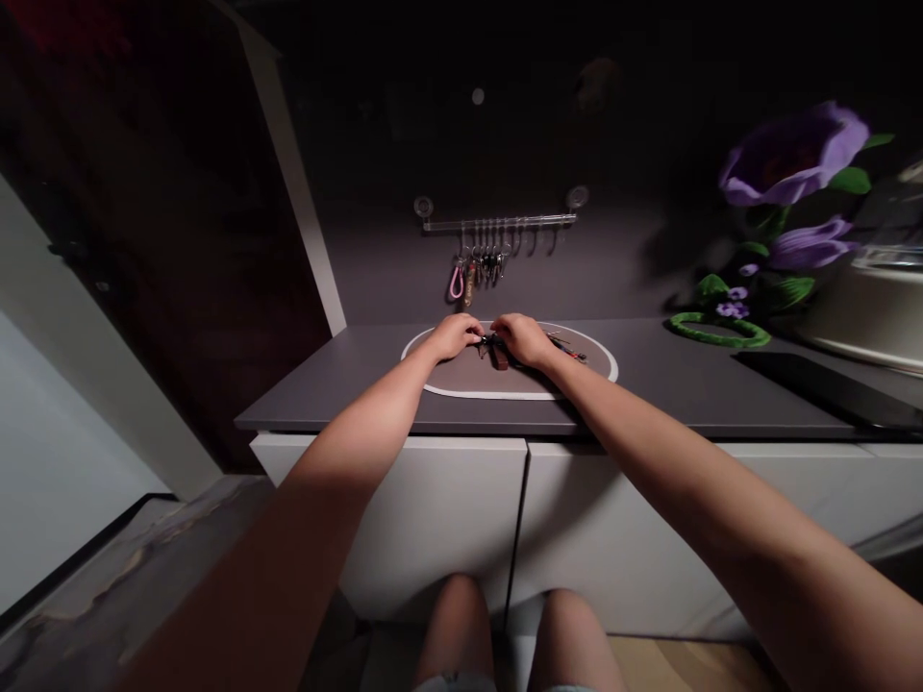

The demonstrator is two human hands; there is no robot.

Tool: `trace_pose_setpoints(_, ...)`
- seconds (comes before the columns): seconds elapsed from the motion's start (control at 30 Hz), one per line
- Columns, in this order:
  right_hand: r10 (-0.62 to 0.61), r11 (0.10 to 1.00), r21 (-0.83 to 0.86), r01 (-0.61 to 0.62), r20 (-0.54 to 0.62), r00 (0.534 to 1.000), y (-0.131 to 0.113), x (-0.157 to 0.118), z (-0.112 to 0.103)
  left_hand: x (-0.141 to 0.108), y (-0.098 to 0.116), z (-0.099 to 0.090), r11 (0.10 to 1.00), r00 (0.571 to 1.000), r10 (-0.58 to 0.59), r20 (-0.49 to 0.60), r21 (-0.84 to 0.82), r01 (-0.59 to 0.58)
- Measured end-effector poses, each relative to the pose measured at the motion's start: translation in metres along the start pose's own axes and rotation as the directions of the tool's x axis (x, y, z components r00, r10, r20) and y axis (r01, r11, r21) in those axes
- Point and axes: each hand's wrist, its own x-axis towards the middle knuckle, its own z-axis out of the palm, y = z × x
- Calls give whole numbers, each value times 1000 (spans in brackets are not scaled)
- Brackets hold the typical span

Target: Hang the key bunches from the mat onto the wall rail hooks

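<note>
Both my hands are over an oval brown mat (461, 386) with a white rim. With fingertips pinched together, my left hand (457, 336) grips the left end of a small bunch of keys (486, 342). Fingers of my right hand (522, 338) are closed on the same bunch from the other side. A brown fob (500, 358) hangs from it onto the mat; the finer parts are too small to make out. More keys (569, 351) with red and dark parts lie on the mat right of my right wrist, partly hidden by it.
Behind the mat, a clear hook rail (501, 224) on the wall carries several keys (490, 264), a pink loop (457, 282) and a brown tag (470, 285). To the right are purple flowers (800, 163), a black flat object (829, 389) and a pale rounded appliance (876, 308).
</note>
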Motion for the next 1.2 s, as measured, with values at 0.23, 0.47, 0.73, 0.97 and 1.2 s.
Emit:
trace_pose_setpoints(0.23,3,997,-73,-2,19,1000,-2,2,-1,4,-3,2,1000,999,-17,-38,-13,16)
trace_pose_setpoints(0.47,-10,998,-54,11,15,1000,2,3,1,4,-4,5,965,986,-148,-72,-230,128)
trace_pose_setpoints(0.73,-1,998,-68,2,18,1000,0,3,0,5,-3,8,767,934,-356,-35,-582,270)
trace_pose_setpoints(0.97,5,997,-77,-3,20,1000,-2,2,-2,5,4,4,494,887,-455,84,-805,329)
trace_pose_setpoints(1.2,17,999,-44,-16,17,1000,-4,1,-3,5,10,-2,295,875,-472,111,-915,275)
